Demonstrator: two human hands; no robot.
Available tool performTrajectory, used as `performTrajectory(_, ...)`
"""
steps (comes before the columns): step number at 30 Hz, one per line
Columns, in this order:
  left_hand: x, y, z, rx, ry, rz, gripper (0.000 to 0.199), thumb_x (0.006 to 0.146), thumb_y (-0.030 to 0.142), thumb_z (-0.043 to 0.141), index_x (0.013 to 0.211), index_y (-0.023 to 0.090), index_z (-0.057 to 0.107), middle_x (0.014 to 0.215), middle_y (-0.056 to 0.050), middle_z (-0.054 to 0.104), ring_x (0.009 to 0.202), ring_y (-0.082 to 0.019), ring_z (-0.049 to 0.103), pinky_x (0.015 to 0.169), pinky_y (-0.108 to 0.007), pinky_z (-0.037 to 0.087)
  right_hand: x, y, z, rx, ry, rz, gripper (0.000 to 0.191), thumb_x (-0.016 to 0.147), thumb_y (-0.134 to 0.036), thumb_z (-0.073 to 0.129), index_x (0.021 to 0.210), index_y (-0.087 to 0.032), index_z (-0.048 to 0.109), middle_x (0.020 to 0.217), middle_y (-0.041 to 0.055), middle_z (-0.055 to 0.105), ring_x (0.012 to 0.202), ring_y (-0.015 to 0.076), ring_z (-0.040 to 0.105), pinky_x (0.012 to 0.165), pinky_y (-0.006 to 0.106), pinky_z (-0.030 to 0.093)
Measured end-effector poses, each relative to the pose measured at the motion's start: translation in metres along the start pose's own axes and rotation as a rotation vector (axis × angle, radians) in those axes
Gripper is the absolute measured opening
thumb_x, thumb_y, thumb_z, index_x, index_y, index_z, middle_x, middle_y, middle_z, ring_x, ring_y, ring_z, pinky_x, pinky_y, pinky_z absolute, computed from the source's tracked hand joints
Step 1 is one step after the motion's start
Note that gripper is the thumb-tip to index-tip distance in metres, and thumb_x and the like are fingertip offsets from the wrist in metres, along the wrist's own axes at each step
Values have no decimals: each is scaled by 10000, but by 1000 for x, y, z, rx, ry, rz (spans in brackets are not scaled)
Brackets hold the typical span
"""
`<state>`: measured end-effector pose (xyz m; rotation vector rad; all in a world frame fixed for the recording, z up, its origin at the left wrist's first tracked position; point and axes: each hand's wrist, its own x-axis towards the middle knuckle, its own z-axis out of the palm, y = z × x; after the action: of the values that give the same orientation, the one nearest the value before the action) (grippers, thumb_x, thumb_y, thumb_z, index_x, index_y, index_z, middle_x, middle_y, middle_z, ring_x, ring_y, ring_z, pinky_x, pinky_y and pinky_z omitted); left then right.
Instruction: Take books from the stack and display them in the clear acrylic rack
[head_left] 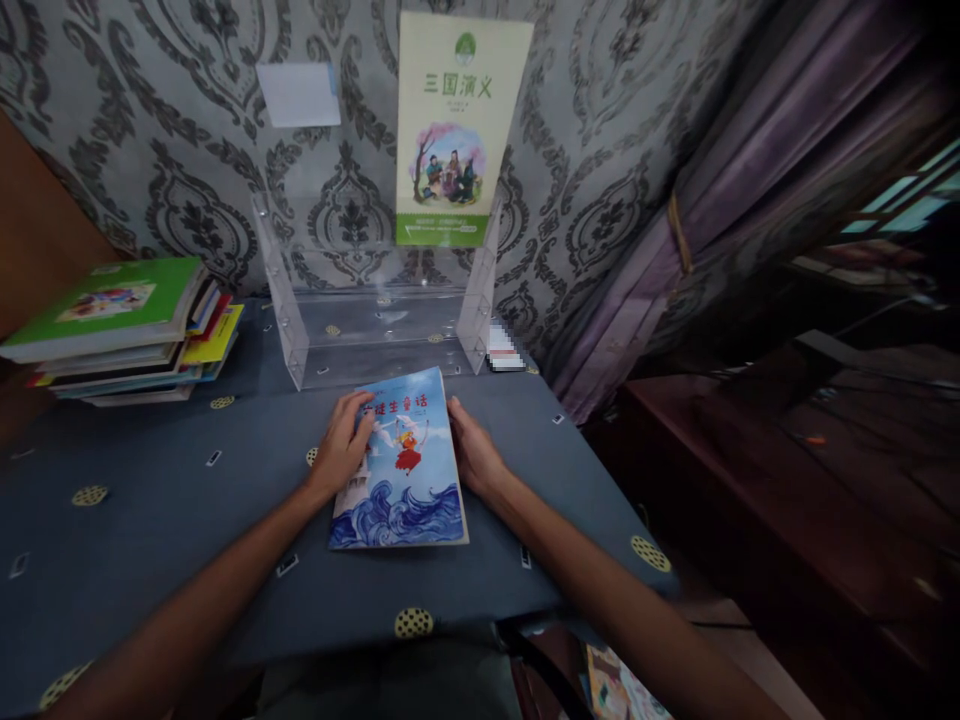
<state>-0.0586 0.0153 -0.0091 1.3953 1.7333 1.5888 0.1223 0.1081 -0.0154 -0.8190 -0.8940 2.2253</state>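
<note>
A blue paperback book [409, 480] with red lettering, a red-clad figure and dark blue waves is between my two hands, low over the tabletop. My left hand [346, 445] grips its left edge, with the fingers bent over the cover. At the right edge my right hand [474, 450] holds the book, its thumb up along the side and its other fingers mostly hidden. Just beyond the book stands a clear acrylic rack [375, 340] with stepped shelves. A pale green book [461, 130] is upright on the rack's upper right.
A stack of books [127, 320] with a green one on top lies at the left of the cloth-covered table [187, 540]. A white card [298, 95] is at the rack's upper left. A purple curtain [660, 220] hangs at the right, near a dark red surface [765, 480].
</note>
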Motion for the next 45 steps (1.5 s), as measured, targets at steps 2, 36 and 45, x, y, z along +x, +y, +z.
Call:
performTrajectory(2,-1,1,1,30,-27,3,269,890,327,584,1125,233,678,1256,-87,613,1251,-257,518,1154,-399,300,-2,-2,3,9,-13,-18,331,898,-509,567,988,-207,666,934,59,774,956,267,731,803,416,601)
performTrajectory(36,25,102,-59,-335,-106,-399,604,612,442,801,1140,171,686,977,-62,748,892,-263,698,729,-285,543,-16,39,67,-879,-440,-602,810,878,-489,670,1556,-330,258,1603,110,210,1480,311,232,1147,525,336)
performTrajectory(45,24,99,-56,-284,-113,-413,742,616,509,776,1250,147,639,970,-81,752,860,-263,702,698,-284,527,3,34,55,-423,-279,-388,846,830,-644,648,1541,-347,298,1541,121,369,1322,303,479,1029,512,462)
